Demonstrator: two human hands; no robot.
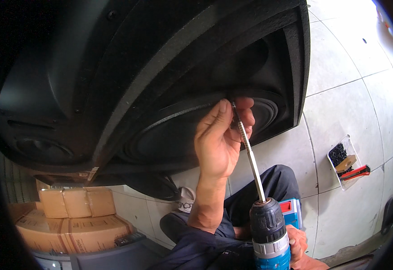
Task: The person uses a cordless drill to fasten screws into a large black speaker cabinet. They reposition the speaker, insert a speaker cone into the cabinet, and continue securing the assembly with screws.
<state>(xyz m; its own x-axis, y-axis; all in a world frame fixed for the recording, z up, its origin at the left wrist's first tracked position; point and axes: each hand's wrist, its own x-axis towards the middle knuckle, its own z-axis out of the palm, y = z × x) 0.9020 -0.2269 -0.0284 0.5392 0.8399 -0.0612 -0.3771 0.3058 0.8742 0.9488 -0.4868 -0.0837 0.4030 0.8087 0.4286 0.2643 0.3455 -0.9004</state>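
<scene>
A large black loudspeaker cabinet (160, 72) fills the upper left, with a round speaker cone (174, 132) set in its front. At the rim of this cone is my left hand (219, 139), its thumb and fingers pinched around the far end of a long hex driver bit (254, 168). Whether a screw sits at the bit's tip is too small to tell. The bit runs back to the black chuck of a blue cordless drill (268, 234). My right hand (297, 247) grips the drill at its side, partly hidden by the drill body.
On the tiled floor to the right stands a white tray (350, 182) holding black screws (338, 154), a tan block (346, 164) and a red utility knife (356, 173). Cardboard boxes (77, 202) are stacked at lower left. Dark slippers (390, 215) lie at far right.
</scene>
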